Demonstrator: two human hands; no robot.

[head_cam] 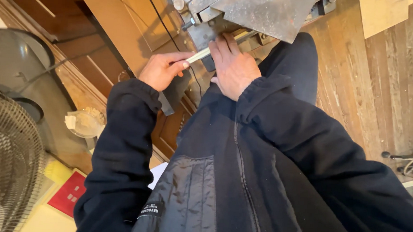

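Gripping pale strip (219,47) — bowl (84,123) of shavings

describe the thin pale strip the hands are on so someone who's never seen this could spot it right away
Start at the grey metal machine at the top of the view, above the wooden floor. Below it, a pale strip runs slantwise from the left hand, which pinches its end, under the fingers of the right hand toward the machine. It is the only slim, light-coloured bar among dark metal and brown wood.

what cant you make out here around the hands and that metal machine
- Far end of the thin pale strip: head view, hidden under the right hand.
- Grey metal machine: top cut off by the frame edge.
- Left hand palm side: turned away, fingers curled on the strip.
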